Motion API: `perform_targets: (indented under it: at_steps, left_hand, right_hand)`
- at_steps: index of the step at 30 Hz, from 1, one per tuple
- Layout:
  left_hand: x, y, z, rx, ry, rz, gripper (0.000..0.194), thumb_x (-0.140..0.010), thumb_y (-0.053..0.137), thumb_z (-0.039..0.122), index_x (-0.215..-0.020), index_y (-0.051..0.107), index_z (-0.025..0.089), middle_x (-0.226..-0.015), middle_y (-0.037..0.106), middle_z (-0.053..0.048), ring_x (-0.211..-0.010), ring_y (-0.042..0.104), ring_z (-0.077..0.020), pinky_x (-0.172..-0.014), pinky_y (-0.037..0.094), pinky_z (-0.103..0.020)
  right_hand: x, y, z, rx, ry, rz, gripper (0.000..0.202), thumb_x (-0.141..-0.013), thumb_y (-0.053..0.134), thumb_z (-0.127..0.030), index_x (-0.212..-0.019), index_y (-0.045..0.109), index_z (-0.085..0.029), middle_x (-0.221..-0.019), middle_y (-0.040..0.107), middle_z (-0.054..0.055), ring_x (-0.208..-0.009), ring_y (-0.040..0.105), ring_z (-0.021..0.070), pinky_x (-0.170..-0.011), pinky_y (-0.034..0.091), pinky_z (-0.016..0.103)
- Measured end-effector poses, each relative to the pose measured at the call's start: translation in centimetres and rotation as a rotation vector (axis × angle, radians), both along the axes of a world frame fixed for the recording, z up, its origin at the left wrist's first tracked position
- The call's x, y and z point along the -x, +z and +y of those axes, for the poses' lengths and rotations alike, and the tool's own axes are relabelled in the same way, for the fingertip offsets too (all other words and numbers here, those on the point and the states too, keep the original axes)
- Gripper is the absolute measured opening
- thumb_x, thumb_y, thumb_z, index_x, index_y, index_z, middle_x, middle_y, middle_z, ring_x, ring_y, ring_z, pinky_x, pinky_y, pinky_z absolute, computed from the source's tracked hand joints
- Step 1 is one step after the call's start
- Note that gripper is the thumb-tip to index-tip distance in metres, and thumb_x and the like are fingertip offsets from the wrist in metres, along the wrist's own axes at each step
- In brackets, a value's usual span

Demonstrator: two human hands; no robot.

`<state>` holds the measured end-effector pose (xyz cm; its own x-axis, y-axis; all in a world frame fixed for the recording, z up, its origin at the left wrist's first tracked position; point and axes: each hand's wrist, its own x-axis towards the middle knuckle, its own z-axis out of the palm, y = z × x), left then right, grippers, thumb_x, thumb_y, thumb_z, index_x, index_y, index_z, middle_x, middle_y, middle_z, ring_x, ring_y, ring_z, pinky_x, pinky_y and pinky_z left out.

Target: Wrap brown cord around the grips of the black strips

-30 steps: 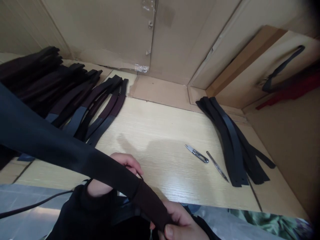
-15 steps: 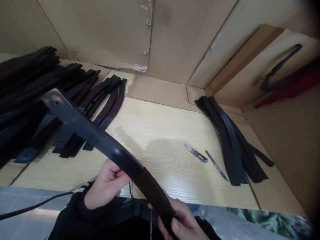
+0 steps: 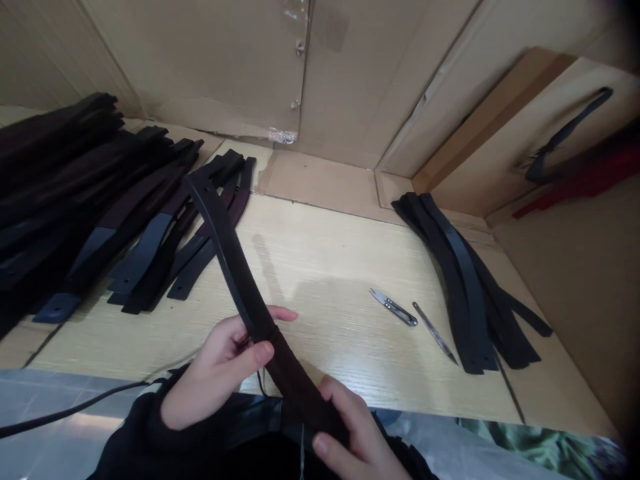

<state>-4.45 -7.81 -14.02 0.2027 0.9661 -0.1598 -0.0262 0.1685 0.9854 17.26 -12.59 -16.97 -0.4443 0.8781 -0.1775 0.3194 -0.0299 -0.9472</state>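
Note:
A long curved black strap (image 3: 233, 257) with a hole near its far end is held up over the table's front edge. Its near part is covered by a dark brown wrap (image 3: 295, 373). My left hand (image 3: 225, 367) grips the strap about its middle, thumb on top and fingers beneath, close to where the wrap begins. Around the wrapped near end, my right hand (image 3: 350, 430) is closed with thumb and fingers on opposite sides. A thin pale thread (image 3: 302, 450) hangs below the strap. Part of a dark cord (image 3: 259, 380) shows beside my left hand.
Many similar straps (image 3: 140, 247) lie piled on the left. Several black strips (image 3: 465, 300) lie at the right. Thread snips (image 3: 393, 308) and a slim pointed metal tool (image 3: 434, 332) rest between. Cardboard walls (image 3: 345, 87) enclose the table (image 3: 330, 267) behind and at the right.
The strap has turned, its far end swinging right and its shiny face rolling out of sight. My left thumb has come over the top, and my right fingers have shifted on the wrap.

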Motion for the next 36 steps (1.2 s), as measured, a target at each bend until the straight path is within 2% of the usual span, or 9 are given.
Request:
perform_targets:
  at_steps: [3,8,13,19,22,26,30,33,36]
  left_hand:
    - [0.1,0.9,0.4,0.057,-0.076,0.12,0.025,-0.083,0.06,0.032,-0.106,0.069,0.024,-0.089,0.072,-0.002,-0.073,0.063,-0.0163,-0.069,0.052,-0.026]
    - [-0.2,1.5,0.3,0.027,-0.078,0.158,0.012,-0.082,0.063,0.027,-0.076,0.071,0.02,-0.071,0.07,0.001,-0.065,0.061,-0.014,-0.057,0.048,-0.02]
    - [-0.2,0.9,0.1,-0.073,0.042,0.016,0.009,-0.081,0.064,0.023,-0.079,0.072,0.022,-0.069,0.071,0.002,-0.063,0.063,-0.0125,-0.058,0.049,-0.019]
    - [-0.5,0.9,0.4,-0.084,0.112,0.008,0.01,-0.07,0.074,0.02,-0.079,0.076,0.023,-0.073,0.075,0.0,-0.065,0.066,-0.0148,-0.056,0.052,-0.019]
    - [-0.5,1.0,0.4,-0.075,0.142,0.029,0.016,-0.067,0.076,0.021,-0.082,0.076,0.024,-0.077,0.076,-0.001,-0.069,0.069,-0.0172,-0.059,0.055,-0.021]
    - [-0.1,0.9,0.4,-0.069,0.124,0.043,0.016,-0.073,0.071,0.019,-0.086,0.076,0.026,-0.086,0.077,0.0,-0.078,0.07,-0.0177,-0.07,0.057,-0.024]
    - [0.2,0.6,0.5,-0.074,0.131,0.053,0.008,-0.073,0.07,0.02,-0.078,0.075,0.024,-0.078,0.077,0.0,-0.071,0.07,-0.0171,-0.064,0.056,-0.023]
    - [0.3,0.6,0.4,-0.082,0.118,0.056,0.005,-0.073,0.07,0.022,-0.075,0.075,0.021,-0.072,0.075,-0.002,-0.067,0.068,-0.0179,-0.06,0.056,-0.024]
    - [0.4,0.6,0.3,-0.109,0.084,0.044,0.01,-0.073,0.071,0.029,-0.077,0.075,0.02,-0.073,0.074,-0.004,-0.065,0.066,-0.018,-0.057,0.054,-0.024]
  right_hand:
    - [-0.5,-0.3,-0.2,0.014,-0.027,-0.097,0.033,-0.083,0.054,-0.054,-0.091,0.058,-0.022,-0.084,0.063,0.005,-0.076,0.057,0.0208,-0.068,0.042,0.032]
    - [-1.4,0.1,-0.2,0.087,-0.052,-0.204,0.031,-0.082,0.057,-0.049,-0.092,0.057,-0.02,-0.082,0.063,0.006,-0.073,0.057,0.0193,-0.063,0.042,0.029]
    - [-2.9,0.6,0.2,0.489,0.283,0.232,0.057,-0.088,0.036,-0.062,-0.103,0.063,-0.014,-0.069,0.058,0.003,-0.052,0.047,0.0077,-0.047,0.033,0.02]
    - [-3.3,-0.9,-0.7,0.712,0.131,0.519,0.042,-0.085,0.053,-0.053,-0.092,0.06,-0.013,-0.056,0.044,-0.005,-0.044,0.033,0.0025,-0.042,0.021,0.017]
    - [-3.1,-1.1,-1.0,0.721,0.071,0.594,0.035,-0.075,0.071,-0.04,-0.09,0.05,-0.016,-0.064,0.054,-0.004,-0.049,0.04,0.0025,-0.047,0.025,0.016]
    - [-3.0,-0.8,-1.2,0.634,0.008,0.589,0.032,-0.078,0.07,-0.028,-0.098,0.049,-0.018,-0.083,0.065,0.003,-0.062,0.054,0.0071,-0.057,0.037,0.02]
    - [-2.9,-0.7,-1.1,0.581,0.031,0.537,0.039,-0.083,0.062,-0.043,-0.111,0.058,-0.017,-0.083,0.059,0.003,-0.066,0.051,0.0094,-0.063,0.037,0.025]
    - [-2.6,-0.9,-0.9,0.61,0.035,0.482,0.052,-0.088,0.044,-0.057,-0.103,0.066,-0.013,-0.072,0.053,0.002,-0.06,0.045,0.0093,-0.059,0.033,0.026]
    - [-2.5,-1.3,-0.9,0.559,0.014,0.405,0.047,-0.086,0.046,-0.058,-0.099,0.065,-0.016,-0.073,0.051,0.002,-0.064,0.044,0.0111,-0.061,0.033,0.026]
